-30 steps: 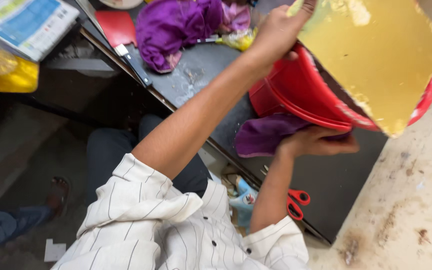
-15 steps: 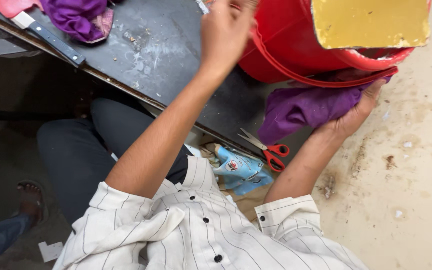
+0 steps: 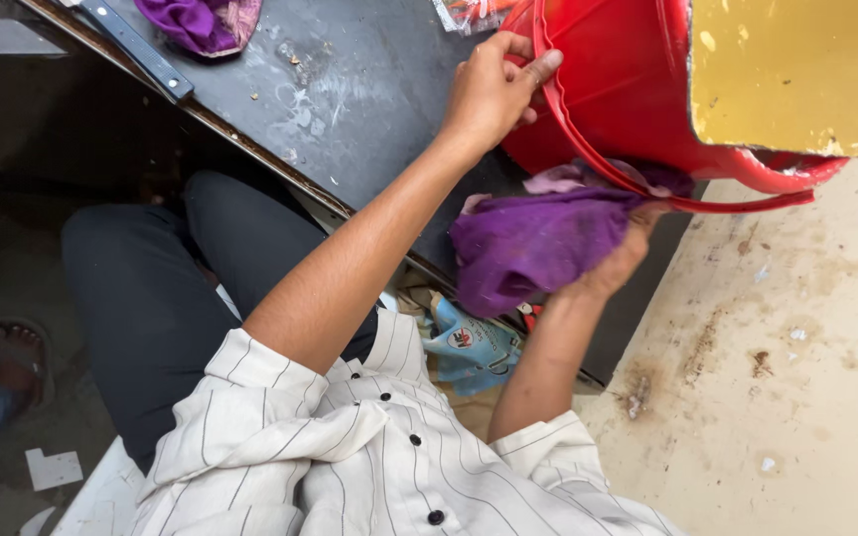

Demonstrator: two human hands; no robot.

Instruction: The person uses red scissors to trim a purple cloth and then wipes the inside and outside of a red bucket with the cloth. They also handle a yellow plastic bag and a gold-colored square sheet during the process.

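Note:
A red plastic bucket (image 3: pixel 618 89) lies tilted on a dark table (image 3: pixel 350 109). A flat yellow board (image 3: pixel 786 74) covers part of its mouth. My left hand (image 3: pixel 494 94) is closed around the bucket's thin red handle, close to the rim. My right hand (image 3: pixel 616 260) holds a bunched purple cloth (image 3: pixel 533 243) pressed up against the underside of the bucket, near the table's edge. The cloth hides most of my right hand's fingers.
Another purple cloth (image 3: pixel 201 20) and a flat metal strip (image 3: pixel 131 45) lie at the table's far corner. A blue packet (image 3: pixel 471 345) sits on the ground beneath the table by my knees. Stained beige floor (image 3: pixel 796 377) spreads to the right. A sandalled foot (image 3: pixel 17 357) shows at the left.
My left hand has come off the yellow board and taken the bucket's handle. The view has swung down and closer, and the cloth now hides the red scissors.

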